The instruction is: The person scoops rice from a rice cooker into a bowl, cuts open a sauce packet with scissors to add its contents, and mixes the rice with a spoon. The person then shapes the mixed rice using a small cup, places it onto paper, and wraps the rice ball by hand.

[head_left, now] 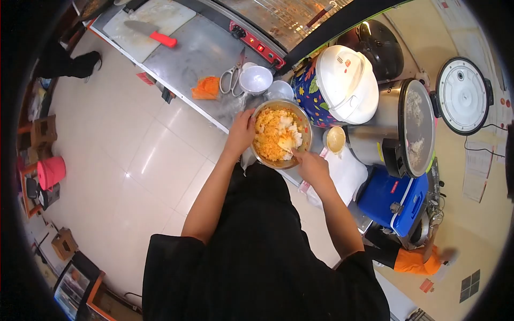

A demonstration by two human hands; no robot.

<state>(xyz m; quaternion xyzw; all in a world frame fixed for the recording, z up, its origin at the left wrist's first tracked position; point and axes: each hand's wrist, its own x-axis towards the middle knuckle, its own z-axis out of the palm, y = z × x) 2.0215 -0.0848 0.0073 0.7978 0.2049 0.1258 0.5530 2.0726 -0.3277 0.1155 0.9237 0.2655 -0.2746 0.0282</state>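
Note:
A round metal bowl (309, 140) is at the counter's edge in front of me, filled with orange-coloured rice (269, 140) and some white rice (292, 130). My left hand (243, 131) grips the bowl's left rim, thumb near the top edge. At the lower right of the bowl, my right hand (311, 165) is closed around the handle of a pale rice paddle (287, 143), whose blade rests in the rice. Most of that handle is hidden by the fingers. To the right of the bowl sits a small tan cup (335, 139).
Scissors (231, 80), white bowls (256, 79) and an orange packet (206, 88) lie on the counter. Farther left, a red-handled knife (155, 35) rests on a cutting board (176, 16). A rice-filled cooker (375, 134), a lidded pot (348, 83) and blue cooler (388, 198) stand right. Other people are nearby.

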